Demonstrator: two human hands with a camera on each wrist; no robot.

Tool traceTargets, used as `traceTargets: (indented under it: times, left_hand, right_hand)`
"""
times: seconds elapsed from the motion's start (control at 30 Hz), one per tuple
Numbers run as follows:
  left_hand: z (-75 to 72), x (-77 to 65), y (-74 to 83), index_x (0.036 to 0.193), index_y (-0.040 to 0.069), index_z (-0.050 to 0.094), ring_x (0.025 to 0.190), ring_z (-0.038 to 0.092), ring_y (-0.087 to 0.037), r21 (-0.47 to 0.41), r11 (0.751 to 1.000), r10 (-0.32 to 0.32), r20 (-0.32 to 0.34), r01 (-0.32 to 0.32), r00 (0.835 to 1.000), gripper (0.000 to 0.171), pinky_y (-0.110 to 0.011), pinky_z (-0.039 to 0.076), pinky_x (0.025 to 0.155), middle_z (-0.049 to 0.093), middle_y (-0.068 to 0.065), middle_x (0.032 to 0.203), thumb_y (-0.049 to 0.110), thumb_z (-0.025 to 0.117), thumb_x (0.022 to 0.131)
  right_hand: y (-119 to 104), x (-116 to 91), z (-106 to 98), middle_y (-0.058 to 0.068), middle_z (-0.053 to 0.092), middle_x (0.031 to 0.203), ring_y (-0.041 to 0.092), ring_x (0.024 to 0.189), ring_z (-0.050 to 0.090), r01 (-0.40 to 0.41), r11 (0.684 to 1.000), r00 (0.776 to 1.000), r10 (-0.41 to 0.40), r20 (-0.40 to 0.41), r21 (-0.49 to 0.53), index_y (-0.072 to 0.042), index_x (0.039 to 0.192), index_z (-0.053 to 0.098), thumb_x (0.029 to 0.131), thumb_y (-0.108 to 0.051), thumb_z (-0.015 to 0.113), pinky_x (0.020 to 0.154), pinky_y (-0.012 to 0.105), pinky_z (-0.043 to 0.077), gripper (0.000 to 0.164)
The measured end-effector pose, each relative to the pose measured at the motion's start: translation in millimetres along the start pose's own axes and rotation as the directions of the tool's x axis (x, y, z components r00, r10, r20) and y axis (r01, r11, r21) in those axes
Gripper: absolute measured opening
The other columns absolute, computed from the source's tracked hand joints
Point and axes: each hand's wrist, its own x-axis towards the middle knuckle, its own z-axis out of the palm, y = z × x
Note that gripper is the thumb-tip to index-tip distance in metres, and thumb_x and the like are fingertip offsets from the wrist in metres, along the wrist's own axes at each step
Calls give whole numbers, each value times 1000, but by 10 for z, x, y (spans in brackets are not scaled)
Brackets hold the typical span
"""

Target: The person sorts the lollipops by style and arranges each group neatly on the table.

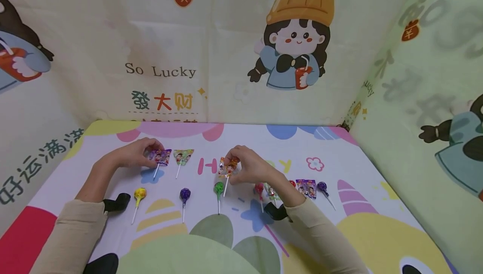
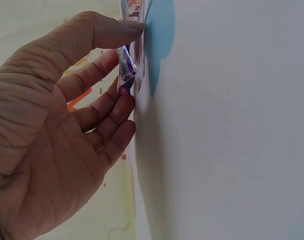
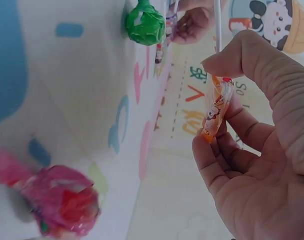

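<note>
My left hand [image 1: 132, 155] is at the back left of the table, pinching the edge of a flat lollipop in a purple wrapper [image 1: 163, 157]. Its white stick points toward me. In the left wrist view the thumb lies over the wrapper [image 2: 125, 70] with the fingers behind. My right hand [image 1: 250, 166] holds a flat orange-wrapped lollipop [image 1: 228, 168] between thumb and fingers, above the table in the right wrist view. Between the hands lies a flat lollipop in a green wrapper [image 1: 183, 155]. A round green lollipop [image 1: 219, 188] lies just below the orange one.
Nearer me lie a round yellow lollipop [image 1: 140, 193] and a round purple one [image 1: 185, 194]. Around the right forearm are a pink lollipop [image 1: 258, 187], a purple-wrapped flat one [image 1: 307, 188] and another round purple one [image 1: 322, 186]. A printed cloth wall [image 1: 226, 56] stands behind the table.
</note>
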Motion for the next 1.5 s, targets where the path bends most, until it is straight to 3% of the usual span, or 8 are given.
traceTargets:
  times: [0.47,0.93,1.1,1.5]
  left_hand:
    - [15,-19,-16,128,3,57,119,50,-38,-25,1000,3,9,-3,1000,55,-64,42,106,57,-19,127,20,84,83]
    - [-15,-21,-1,128,2,57,119,50,-39,-19,1000,6,0,-6,1000,55,-64,41,107,57,-20,127,19,84,83]
    - [-23,-16,5,127,2,58,119,50,-39,-15,1000,9,-4,-9,1000,54,-65,41,106,57,-20,127,19,84,83]
    - [-26,10,-9,127,2,58,119,50,-38,-20,1000,13,3,-13,1000,54,-64,42,107,58,-19,126,18,84,83]
  right_hand:
    - [-50,296,24,-1,60,105,17,102,52,-26,998,1000,26,2,56,-13,105,65,76,-12,86,86,30,50,36]
    - [-52,645,52,0,61,104,17,102,51,26,998,998,-29,51,49,-12,105,65,73,-17,93,91,30,50,43]
    - [-32,736,82,0,60,109,17,107,50,8,999,997,-11,78,34,-13,106,65,76,-16,90,97,32,48,39]
    - [41,937,176,-1,59,108,16,104,50,-8,1000,990,5,139,22,-14,106,65,79,-12,86,90,24,48,34]
